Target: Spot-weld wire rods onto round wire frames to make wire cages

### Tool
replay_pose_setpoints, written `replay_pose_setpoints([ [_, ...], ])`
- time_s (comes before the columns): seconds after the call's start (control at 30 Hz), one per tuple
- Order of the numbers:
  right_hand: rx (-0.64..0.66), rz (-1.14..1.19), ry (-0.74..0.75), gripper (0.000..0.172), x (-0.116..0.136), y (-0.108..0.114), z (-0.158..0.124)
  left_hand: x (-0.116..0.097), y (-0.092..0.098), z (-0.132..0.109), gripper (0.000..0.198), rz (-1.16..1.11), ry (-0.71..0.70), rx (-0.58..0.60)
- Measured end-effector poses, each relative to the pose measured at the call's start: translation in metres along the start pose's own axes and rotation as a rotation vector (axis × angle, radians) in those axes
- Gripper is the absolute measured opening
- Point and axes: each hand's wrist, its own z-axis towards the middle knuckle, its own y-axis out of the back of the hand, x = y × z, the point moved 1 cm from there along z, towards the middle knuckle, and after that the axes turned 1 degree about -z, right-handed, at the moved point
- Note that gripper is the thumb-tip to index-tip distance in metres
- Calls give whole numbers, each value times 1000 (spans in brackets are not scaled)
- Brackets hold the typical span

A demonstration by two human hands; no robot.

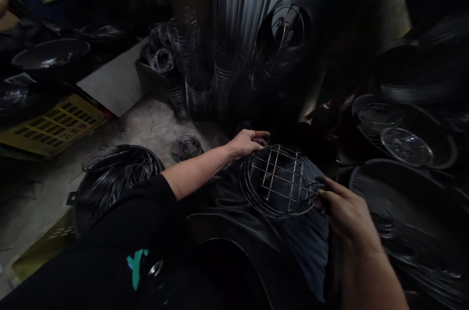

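Observation:
A round wire basket (273, 172) with a square grid across it is held over my lap, tilted toward me. My left hand (245, 144) pinches its far left rim, with the index finger stretched out along the top. On the near right side, the fingers of my right hand (346, 210) close round the rim beside the grid ends. The fingertips of both hands look dark. Below the basket are my blue trouser leg (306, 246) and a black apron (230, 207).
Left of me stands a black tub (78, 207) of cut wires, with a small wire basket (186, 148) on the floor. Stacked wire baskets (200, 88) stand ahead. At right are large dark basins (403, 168) holding wire parts. A yellow crate (58, 127) lies far left.

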Motion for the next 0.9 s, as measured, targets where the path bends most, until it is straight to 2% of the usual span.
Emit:
replay_pose_setpoints([
  [0.13, 16, 35, -2, 63, -9, 1, 7, 3, -2, 8, 66, 9, -2, 25],
  [0.27, 43, -69, 12, 73, -3, 4, 5, 4, 1, 9, 67, -10, 3, 79],
  [0.47, 139, -179, -8, 79, 1, 13, -4, 1, 12, 4, 66, 52, 9, 154],
  [0.7, 134, 30, 17, 73, 0, 12, -8, -2, 9, 1, 71, -33, 44, 126],
  [0.83, 91, -111, 28, 77, -2, 12, -3, -2, 5, 0, 70, -33, 51, 87],
  [0.9, 60, -227, 71, 71, -3, 12, 1, -2, 2, -1, 71, -36, 44, 63],
])
